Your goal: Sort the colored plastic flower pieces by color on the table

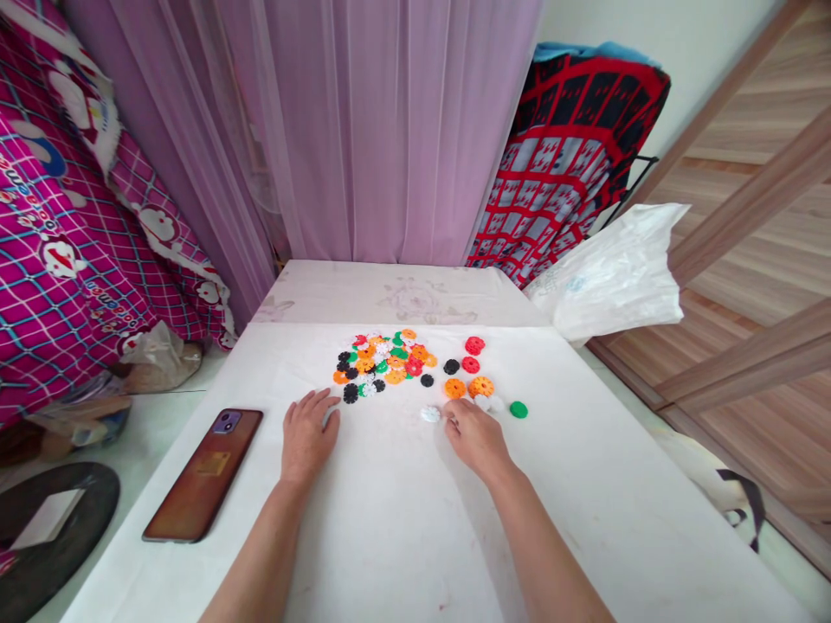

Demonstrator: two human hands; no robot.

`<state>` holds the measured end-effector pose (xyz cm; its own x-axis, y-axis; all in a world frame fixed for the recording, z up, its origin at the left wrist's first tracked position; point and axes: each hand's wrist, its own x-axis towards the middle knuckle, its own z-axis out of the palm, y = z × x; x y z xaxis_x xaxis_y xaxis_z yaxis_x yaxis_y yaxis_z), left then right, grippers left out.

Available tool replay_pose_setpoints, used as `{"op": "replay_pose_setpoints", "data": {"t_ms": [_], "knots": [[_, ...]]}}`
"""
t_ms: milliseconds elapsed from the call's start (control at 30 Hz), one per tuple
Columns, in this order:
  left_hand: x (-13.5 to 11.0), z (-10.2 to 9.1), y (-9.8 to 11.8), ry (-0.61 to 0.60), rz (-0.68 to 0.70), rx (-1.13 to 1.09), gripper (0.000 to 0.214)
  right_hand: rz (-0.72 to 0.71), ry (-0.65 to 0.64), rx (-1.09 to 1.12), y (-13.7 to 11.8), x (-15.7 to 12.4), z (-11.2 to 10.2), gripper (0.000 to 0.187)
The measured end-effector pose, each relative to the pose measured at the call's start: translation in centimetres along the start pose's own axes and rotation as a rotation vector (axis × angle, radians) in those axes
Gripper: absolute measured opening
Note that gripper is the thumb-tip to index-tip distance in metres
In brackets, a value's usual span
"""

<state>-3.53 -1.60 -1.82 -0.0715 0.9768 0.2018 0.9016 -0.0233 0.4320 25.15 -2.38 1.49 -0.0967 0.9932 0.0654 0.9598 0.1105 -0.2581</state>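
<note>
My left hand [310,435] lies open on the white table, palm down with fingers stretched. Its fingertips are beside a black notched plastic disc [351,394] at the edge of a mixed pile of discs [383,359] in orange, white, green, red and black. My right hand [476,435] is closed, thumb and fingertips drawn together; what they hold, if anything, is hidden. Just left of those fingertips lies a white disc [429,414]. Beyond the knuckles are two orange discs [481,386] and some white discs [495,404], partly covered by the hand.
A green disc [518,409], two red discs [474,346] and a black disc [451,367] lie apart on the right. A phone [204,476] rests face down at the left. A white plastic bag [610,272] hangs by the table's far right corner, before a purple curtain [402,130].
</note>
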Motion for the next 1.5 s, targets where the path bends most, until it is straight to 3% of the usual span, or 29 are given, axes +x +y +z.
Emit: {"op": "replay_pose_setpoints", "data": {"t_ms": [167, 467, 667, 800, 933, 1067, 1300, 1500], "knots": [[0.0, 0.0, 0.0, 0.017, 0.003, -0.004, 0.032, 0.014, -0.057, -0.064, 0.5, -0.6, 0.7, 0.025], [0.0, 0.1, -0.2, 0.015, 0.012, 0.001, 0.032, 0.038, -0.142, -0.05, -1.0, -0.1, 0.2, 0.025], [0.0, 0.2, -0.2, 0.028, 0.012, -0.003, 0.031, 0.045, -0.115, -0.046, -1.6, -0.1, -0.4, 0.024], [0.0, 0.3, -0.1, 0.027, 0.003, -0.013, 0.03, -0.048, -0.052, 0.003, -4.3, 1.8, -0.6, 0.022], [0.0, 0.4, -0.2, 0.033, 0.001, -0.018, 0.03, -0.203, -0.039, 0.067, -8.0, 4.5, 0.6, 0.026], [0.1, 0.4, -0.2, 0.042, 0.005, -0.019, 0.03, -0.246, -0.045, 0.049, -10.2, 6.7, 2.7, 0.027], [0.1, 0.5, -0.3, 0.046, 0.014, -0.027, 0.03, -0.183, -0.044, 0.052, -10.8, 8.0, 4.3, 0.028], [0.1, 0.2, -0.2, 0.036, 0.011, -0.031, 0.03, -0.094, -0.014, 0.197, -10.1, 6.7, 3.9, 0.036]]}}
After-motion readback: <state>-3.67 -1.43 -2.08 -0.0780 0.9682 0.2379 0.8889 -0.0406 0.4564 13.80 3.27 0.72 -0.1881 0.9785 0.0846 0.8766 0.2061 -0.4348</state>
